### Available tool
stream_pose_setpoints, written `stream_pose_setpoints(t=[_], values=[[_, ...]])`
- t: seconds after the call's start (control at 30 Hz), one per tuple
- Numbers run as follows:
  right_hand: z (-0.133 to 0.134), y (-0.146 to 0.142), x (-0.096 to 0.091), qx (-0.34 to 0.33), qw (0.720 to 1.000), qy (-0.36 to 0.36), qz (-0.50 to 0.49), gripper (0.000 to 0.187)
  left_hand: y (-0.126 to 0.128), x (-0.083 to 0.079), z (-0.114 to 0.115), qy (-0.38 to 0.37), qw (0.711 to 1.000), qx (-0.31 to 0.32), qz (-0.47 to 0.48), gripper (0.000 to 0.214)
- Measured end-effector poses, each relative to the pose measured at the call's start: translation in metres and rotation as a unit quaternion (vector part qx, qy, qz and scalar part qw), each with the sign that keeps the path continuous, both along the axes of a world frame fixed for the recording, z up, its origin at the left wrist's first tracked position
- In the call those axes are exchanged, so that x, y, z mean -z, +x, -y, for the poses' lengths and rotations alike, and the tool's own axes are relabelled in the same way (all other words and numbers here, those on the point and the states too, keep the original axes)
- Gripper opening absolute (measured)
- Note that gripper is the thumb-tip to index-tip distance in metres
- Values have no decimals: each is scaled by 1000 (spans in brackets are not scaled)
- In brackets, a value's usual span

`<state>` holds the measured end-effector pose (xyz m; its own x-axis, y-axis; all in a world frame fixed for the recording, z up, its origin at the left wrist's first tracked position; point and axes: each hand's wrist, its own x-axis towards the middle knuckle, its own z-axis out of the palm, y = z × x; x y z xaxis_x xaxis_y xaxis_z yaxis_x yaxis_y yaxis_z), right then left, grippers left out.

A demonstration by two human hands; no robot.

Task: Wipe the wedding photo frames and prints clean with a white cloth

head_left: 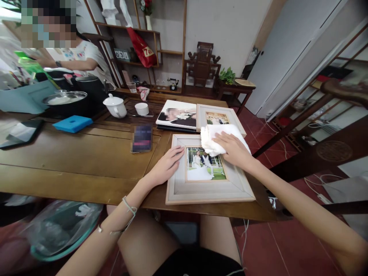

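Note:
A pale wooden picture frame [211, 194] with an outdoor wedding photo lies face up at the table's front edge. My left hand [166, 165] rests on its left side, fingers stretched out and flat on the border. Under my right hand [232, 147] is a folded white cloth [211, 140], pressed on the frame's upper right corner. The fingers lie over the cloth and hold it there. Behind it, partly covered by the cloth, is a second pale picture frame [202, 113]. Beside that one lies a stack topped by a wedding picture [175, 111].
On the wooden table [94, 157] are a phone [142, 138], a blue sponge-like block [73, 124], a white lidded cup [115, 106], a small white cup [142, 109] and a black pot [64, 103]. A person [86, 57] sits across at the left. Below stands a lined bin [66, 234].

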<state>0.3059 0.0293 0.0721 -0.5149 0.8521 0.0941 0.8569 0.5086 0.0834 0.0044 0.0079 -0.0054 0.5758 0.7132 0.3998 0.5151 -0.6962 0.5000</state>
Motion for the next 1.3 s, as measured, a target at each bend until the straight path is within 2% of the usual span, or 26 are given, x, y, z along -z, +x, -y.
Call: stream_pose_setpoints(t=[0.1, 0.17, 0.23, 0.33, 0.4, 0.43, 0.5, 0.57, 0.67, 0.73, 0.8, 0.87, 0.97, 1.07, 1.13, 1.23, 1.3], values=[[3, -18, 1, 8, 1000, -8, 24, 70, 0, -1, 1, -2, 1000, -7, -2, 48], [27, -34, -3, 3, 998, -37, 42, 63, 1, -1, 2, -7, 1000, -14, 0, 47], [63, -51, -8, -21, 997, -66, 45, 57, 2, -2, 2, -9, 1000, -19, 5, 47], [117, -74, -18, -124, 984, -121, 36, 67, 2, -2, 2, -10, 1000, -16, 11, 46], [137, -82, -21, -184, 973, -135, 16, 73, 1, -1, 1, -10, 1000, -9, 13, 46], [139, -83, -21, -197, 970, -140, 7, 72, 1, -1, 0, -9, 1000, -6, 15, 46], [127, -79, -18, -176, 974, -144, -1, 68, 1, 0, 0, -4, 1000, -3, 17, 46], [101, -70, -10, -115, 985, -128, 11, 69, 1, 1, 0, 4, 1000, -3, 16, 46], [52, -56, -1, -20, 997, -66, 37, 73, 1, 2, 0, 12, 1000, -8, 7, 47], [30, -54, -1, 12, 999, -28, 45, 68, 2, 1, 1, 12, 1000, -11, 4, 48], [23, -62, -4, 15, 999, -12, 50, 54, 3, -1, 2, 12, 1000, -12, 6, 48], [35, -77, -8, -1, 998, -17, 57, 40, 3, -3, 3, 12, 1000, -12, 12, 47], [76, -102, -15, -48, 996, -40, 69, 31, 3, -3, 3, 6, 1000, -6, 22, 45], [120, -113, -18, -167, 982, -57, 71, 40, 1, 1, 1, -4, 1000, -10, 26, 46], [138, -107, -19, -255, 964, -44, 62, 52, 1, 5, -1, 3, 999, -14, 31, 47], [139, -83, -20, -320, 945, -67, 26, 53, 1, 9, -3, 21, 999, -16, 33, 47], [124, -61, -22, -297, 948, -118, 11, 60, 2, 7, -2, 18, 999, -18, 26, 47]])
